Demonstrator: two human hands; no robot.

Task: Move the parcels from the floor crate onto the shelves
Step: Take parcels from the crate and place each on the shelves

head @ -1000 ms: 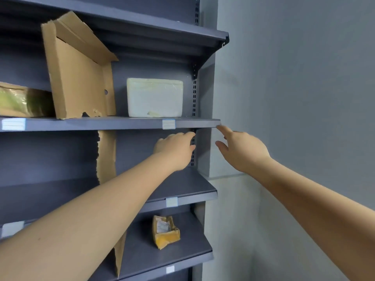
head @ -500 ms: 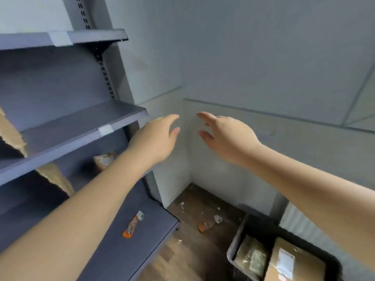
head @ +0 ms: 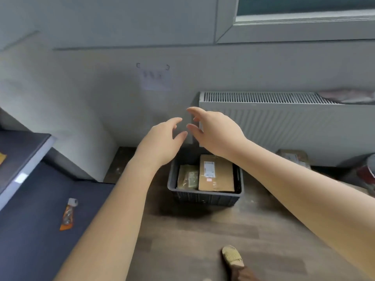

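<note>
Nearest, at the bottom of the frame, your foot in a pale slipper stands on the wooden floor. Lower left: a dark lower shelf with a small orange packet lying flat on it, and an upper shelf above it at the left edge.

Centre: the dark crate sits on the floor. Two parcels lie in it side by side, a brown cardboard parcel with a white label on the right and a smaller greenish parcel touching it on the left.

Both your forearms reach out over the crate. Your left hand is empty, fingers loosely spread. Your right hand is likewise empty, thumb and fingers apart. Their fingertips are near each other, not touching, and neither hand touches crate or parcels.

Beyond, right: a white radiator on the wall, with a blurred wrapped package on the floor below it. Upper centre: a paper sheet on the wall. Upper right: a window frame.
</note>
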